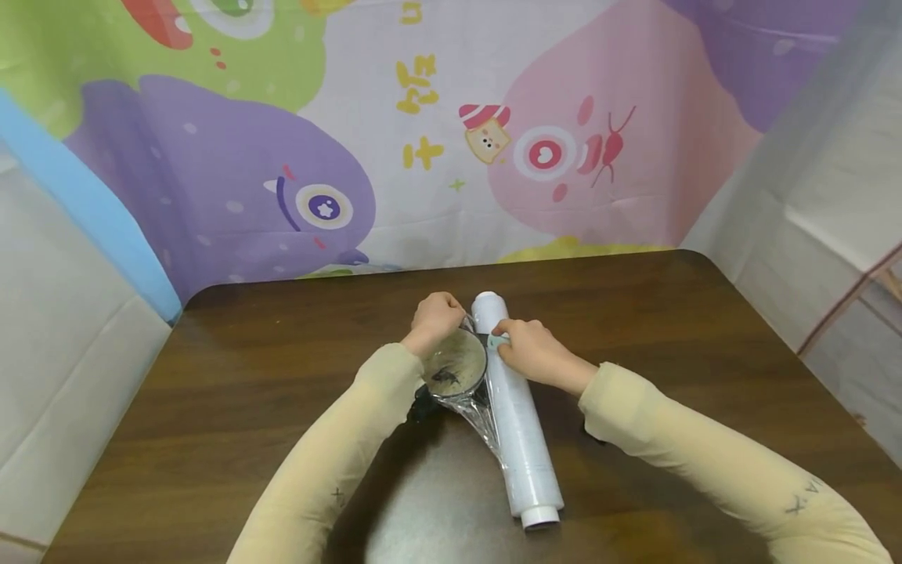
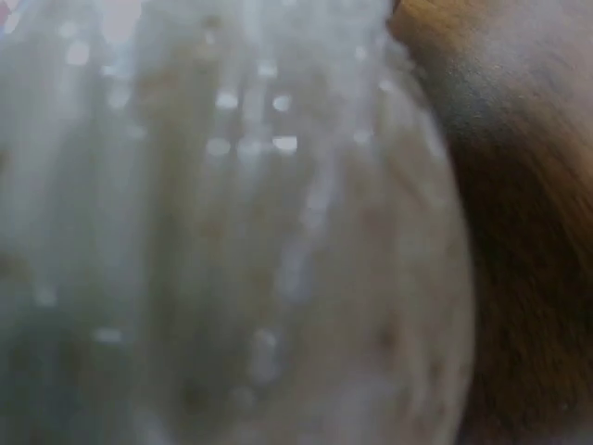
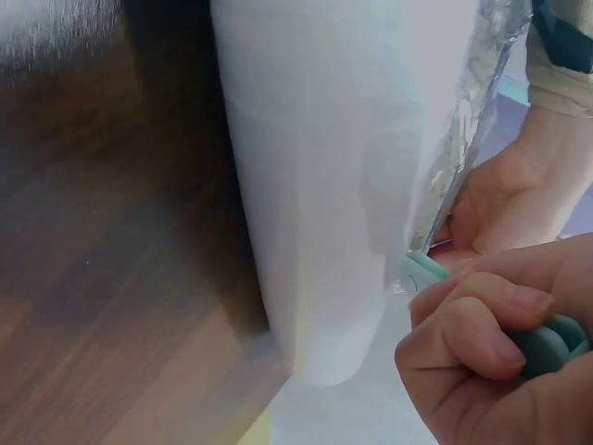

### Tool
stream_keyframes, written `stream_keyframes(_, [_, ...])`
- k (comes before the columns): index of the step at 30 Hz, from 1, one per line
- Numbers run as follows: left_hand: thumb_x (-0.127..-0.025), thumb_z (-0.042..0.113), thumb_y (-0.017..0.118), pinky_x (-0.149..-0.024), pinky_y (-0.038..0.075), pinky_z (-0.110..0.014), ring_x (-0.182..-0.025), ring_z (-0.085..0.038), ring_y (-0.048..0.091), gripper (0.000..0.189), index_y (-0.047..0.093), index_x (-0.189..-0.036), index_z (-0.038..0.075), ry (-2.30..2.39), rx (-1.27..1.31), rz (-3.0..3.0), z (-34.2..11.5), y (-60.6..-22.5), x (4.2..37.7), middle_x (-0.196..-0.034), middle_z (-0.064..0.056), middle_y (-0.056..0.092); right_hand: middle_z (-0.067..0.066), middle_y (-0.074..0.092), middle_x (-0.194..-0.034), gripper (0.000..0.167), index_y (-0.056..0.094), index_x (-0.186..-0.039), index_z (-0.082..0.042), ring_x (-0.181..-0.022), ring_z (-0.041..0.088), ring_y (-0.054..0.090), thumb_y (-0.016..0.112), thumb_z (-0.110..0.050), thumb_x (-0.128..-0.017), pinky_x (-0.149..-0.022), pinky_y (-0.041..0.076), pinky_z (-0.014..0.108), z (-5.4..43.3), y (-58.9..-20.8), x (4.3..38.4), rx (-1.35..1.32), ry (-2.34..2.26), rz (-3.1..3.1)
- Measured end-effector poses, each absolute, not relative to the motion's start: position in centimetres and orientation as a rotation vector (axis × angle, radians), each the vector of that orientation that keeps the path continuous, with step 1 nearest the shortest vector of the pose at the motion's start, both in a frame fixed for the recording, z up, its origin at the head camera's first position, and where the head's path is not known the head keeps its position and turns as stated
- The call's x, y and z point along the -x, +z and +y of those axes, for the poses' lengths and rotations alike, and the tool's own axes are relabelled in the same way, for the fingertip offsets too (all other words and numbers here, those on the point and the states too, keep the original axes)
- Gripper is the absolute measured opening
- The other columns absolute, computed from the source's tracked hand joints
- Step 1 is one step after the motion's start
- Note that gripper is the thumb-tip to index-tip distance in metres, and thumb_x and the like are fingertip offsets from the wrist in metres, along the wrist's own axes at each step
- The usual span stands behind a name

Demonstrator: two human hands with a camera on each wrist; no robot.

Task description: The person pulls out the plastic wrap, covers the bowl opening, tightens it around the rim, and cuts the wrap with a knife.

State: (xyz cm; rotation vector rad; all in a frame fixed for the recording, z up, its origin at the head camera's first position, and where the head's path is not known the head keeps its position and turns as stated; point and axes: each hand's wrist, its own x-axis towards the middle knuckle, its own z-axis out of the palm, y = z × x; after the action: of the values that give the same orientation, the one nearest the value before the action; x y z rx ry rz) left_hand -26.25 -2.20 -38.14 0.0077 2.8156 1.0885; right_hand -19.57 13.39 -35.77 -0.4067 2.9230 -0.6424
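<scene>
A roll of cling film [image 1: 524, 439] lies lengthwise on the table, and a stretch of its clear film [image 1: 481, 419] runs over to a round bowl [image 1: 458, 362] at its left. My left hand [image 1: 435, 317] pinches the film at the bowl's far rim. In my right hand [image 1: 535, 351] is a small mint-green tool [image 3: 424, 271], perhaps a cutter, gripped with curled fingers beside the roll's far half. Its blade cannot be made out. Wrinkled film over the bowl [image 2: 278, 241] fills the left wrist view, blurred and close. The bowl's contents are unclear.
The brown wooden table [image 1: 282, 376] carries everything. A dark object [image 1: 423, 403] sits partly hidden under my left sleeve, and another dark bit shows beneath the right cuff. A cartoon-printed cloth [image 1: 437, 196] hangs behind the table's far edge.
</scene>
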Motion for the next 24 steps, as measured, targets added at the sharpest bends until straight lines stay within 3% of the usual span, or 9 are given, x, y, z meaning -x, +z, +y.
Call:
stream_keyframes(9, [-0.084,0.014,0.050,-0.060,0.040,-0.026,-0.077,-0.019,0.054,0.016,0.065,-0.086,0.008,1.145,-0.003,2.807,-2.2,-38.5,26.4,-0.090,-0.006,0.064,0.018,0.065,-0.098,0.030,0.060,-0.109,0.002,-0.065,0.019,0.056,0.046,-0.007,-0.084,-0.053,0.045,0.028,13.9,-34.5,17.7,0.461,-0.555,2.893])
stream_keyframes(24, [-0.087,0.017,0.051,-0.058,0.038,-0.025,-0.076,-0.019,0.054,0.014,0.063,-0.085,0.009,1.174,-0.032,2.825,-2.8,-38.8,26.0,-0.088,-0.006,0.063,0.008,0.061,-0.076,0.023,0.062,-0.101,0.003,-0.053,0.012,0.047,0.050,-0.004,-0.082,-0.048,0.040,0.024,14.6,-33.3,13.0,0.483,-0.567,2.786])
